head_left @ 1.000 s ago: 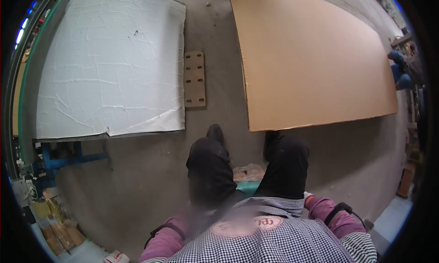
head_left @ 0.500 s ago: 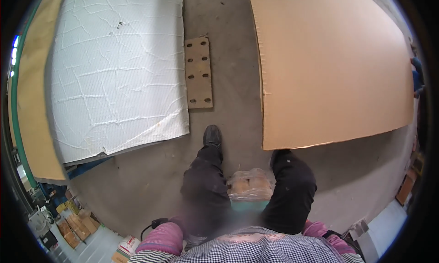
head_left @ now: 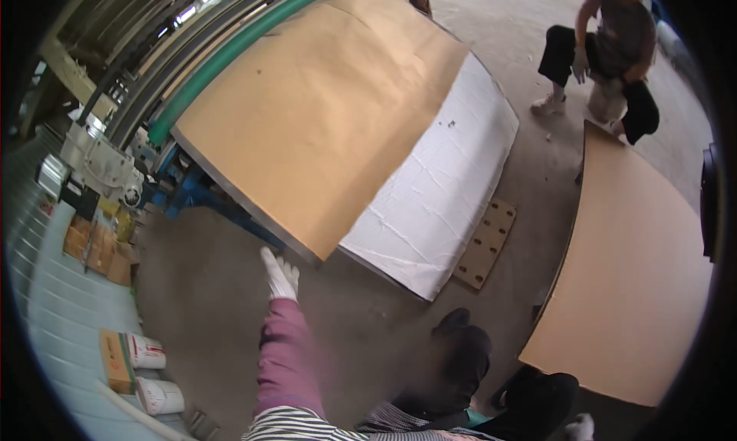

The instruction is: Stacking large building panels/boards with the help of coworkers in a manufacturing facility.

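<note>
My left hand (head_left: 280,275), in a white glove, reaches forward with its fingers stretched and apart, holding nothing. It is close to the near corner of a large brown cardboard sheet (head_left: 322,111), a small gap short of its edge. That sheet slopes down from a machine with a green roller (head_left: 230,65) and lies over a creased white sheet (head_left: 437,188). My right hand (head_left: 581,427), also gloved in white, shows only in part at the lower edge beside my knee; its fingers cannot be made out. Another large cardboard sheet (head_left: 629,287) lies to the right.
A slotted brown board (head_left: 485,245) lies beside the white sheet. Across the floor at the far right sits a co-worker (head_left: 614,49) with gloved hands. White buckets (head_left: 160,396) and cardboard boxes (head_left: 100,249) stand at the left; blue machine legs (head_left: 215,191) stand under the sheet.
My view has turned left toward the machine. My left hand has come up from beside my lap and stretched out near the brown sheet's corner. The co-worker has come into view.
</note>
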`<state>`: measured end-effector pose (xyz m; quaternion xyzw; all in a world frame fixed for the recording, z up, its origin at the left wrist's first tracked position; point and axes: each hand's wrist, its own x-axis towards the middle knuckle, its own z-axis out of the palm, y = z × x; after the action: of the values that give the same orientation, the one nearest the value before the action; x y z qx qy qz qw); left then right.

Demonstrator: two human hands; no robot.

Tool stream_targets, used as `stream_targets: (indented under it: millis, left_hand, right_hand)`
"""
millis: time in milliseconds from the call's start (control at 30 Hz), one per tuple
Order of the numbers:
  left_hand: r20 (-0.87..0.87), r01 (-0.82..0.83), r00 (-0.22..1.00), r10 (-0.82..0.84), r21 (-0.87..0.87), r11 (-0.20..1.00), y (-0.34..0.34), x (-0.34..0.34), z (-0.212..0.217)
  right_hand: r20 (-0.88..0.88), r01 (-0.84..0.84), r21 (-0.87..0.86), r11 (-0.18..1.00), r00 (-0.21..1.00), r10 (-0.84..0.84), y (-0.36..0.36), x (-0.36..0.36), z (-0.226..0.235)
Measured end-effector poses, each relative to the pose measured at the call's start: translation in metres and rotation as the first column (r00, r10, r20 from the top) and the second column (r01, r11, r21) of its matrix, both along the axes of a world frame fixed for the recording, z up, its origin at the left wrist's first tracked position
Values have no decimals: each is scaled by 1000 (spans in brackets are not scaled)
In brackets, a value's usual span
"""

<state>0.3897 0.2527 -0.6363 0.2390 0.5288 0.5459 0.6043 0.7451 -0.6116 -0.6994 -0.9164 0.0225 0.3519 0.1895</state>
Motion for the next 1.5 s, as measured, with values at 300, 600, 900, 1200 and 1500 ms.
stream_targets:
  millis: [300,600,900,1200,1500]
  left_hand:
    - [64,366,929,-363,-30,930,33,8,-85]
    - [430,728,626,-651,-24,685,-111,145,44]
    - [470,834,400,-787,170,526,-222,199,154]
    - [482,899,244,-842,214,383,-293,207,181]
    - [331,638,636,-698,284,716,-189,123,201]
  right_hand:
    - [26,189,625,757,965,-263,274,32,172]
    - [-233,13,733,680,945,232,403,-32,202]
    - [-494,439,855,275,851,179,521,-94,224]
    - [-177,338,893,296,870,-460,478,-48,228]
    - [27,26,983,180,958,-287,388,-11,255]
